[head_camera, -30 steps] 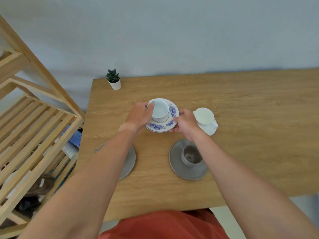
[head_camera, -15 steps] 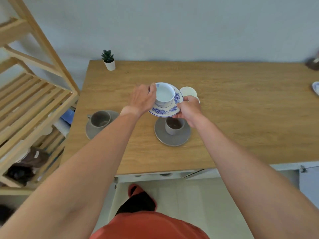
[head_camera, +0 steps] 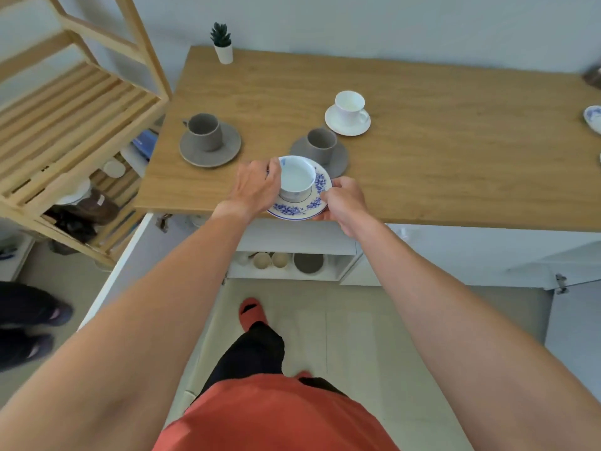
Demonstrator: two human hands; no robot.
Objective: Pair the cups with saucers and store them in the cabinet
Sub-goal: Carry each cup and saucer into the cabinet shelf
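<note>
I hold a white cup with blue trim [head_camera: 296,178] standing on a blue-flowered saucer [head_camera: 304,206], lifted over the table's front edge. My left hand [head_camera: 257,187] grips the cup's left side; my right hand [head_camera: 344,200] pinches the saucer's right rim. On the wooden table [head_camera: 439,164] stand a grey cup on a grey saucer [head_camera: 208,141] at the left, a second grey cup and saucer [head_camera: 322,148] just behind my hands, and a white cup on a white saucer [head_camera: 348,113]. Below the tabletop the open cabinet [head_camera: 286,263] shows several cups and a grey dish on its shelf.
A small potted plant [head_camera: 222,43] stands at the table's far left corner. A wooden slatted rack [head_camera: 65,102] rises to the left. Another blue-patterned dish [head_camera: 593,118] peeks in at the right edge. A person's dark shoes [head_camera: 32,327] are on the floor at left.
The blue-flowered cup and saucer rose off the table and came toward me, past the front edge. I stepped back, so the open cabinet below and the white cup set came into view.
</note>
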